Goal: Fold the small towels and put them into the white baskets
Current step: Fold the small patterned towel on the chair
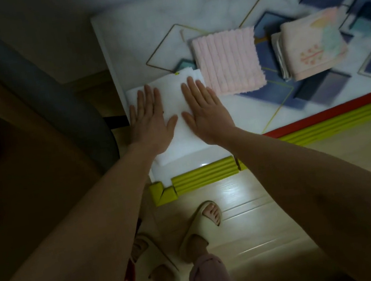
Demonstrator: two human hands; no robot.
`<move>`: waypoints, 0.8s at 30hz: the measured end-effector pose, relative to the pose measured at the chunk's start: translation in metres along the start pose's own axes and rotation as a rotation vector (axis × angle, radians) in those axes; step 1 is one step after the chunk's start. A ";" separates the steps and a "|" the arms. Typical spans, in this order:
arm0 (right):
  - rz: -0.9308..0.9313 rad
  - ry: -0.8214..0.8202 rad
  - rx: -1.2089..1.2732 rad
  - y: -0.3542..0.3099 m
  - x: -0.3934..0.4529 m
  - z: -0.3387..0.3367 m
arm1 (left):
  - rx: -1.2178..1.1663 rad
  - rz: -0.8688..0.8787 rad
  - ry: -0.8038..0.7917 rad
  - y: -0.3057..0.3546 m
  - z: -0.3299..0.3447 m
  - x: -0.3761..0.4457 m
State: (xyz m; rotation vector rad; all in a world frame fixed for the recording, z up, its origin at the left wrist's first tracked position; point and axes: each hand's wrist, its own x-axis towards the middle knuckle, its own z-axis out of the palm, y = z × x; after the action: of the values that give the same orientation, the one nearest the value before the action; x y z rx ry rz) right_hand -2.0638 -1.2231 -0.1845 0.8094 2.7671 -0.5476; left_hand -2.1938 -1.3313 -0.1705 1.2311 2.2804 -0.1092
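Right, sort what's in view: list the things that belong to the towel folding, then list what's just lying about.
Part of the job:
- white towel, pressed flat under the left hand and right hand
- pink ribbed towel, folded
- patterned towel, folded, on a small stack
No white basket is in view.

Just there:
- table with yellow edge guard
- grey chair
- slippers

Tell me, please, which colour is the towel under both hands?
The towel under the left hand and right hand is plain white, seen in the head view.
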 end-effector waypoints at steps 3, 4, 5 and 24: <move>0.062 -0.133 0.003 -0.015 -0.014 -0.033 | -0.100 -0.005 -0.109 0.011 -0.034 -0.036; 0.092 -0.143 0.026 -0.022 -0.024 -0.045 | -0.146 0.003 -0.153 0.013 -0.043 -0.055; 0.124 -0.140 0.052 -0.031 -0.037 -0.057 | -0.181 0.014 -0.200 0.013 -0.052 -0.075; -0.022 -0.075 0.448 -0.378 -0.012 -0.089 | -0.423 -0.135 0.284 -0.320 -0.133 -0.260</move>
State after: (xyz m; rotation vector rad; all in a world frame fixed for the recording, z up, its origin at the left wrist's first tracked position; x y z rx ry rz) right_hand -2.2708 -1.4878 0.0098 0.8206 2.6189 -1.2027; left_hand -2.3911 -1.6695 0.0143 0.9162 2.4528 0.5046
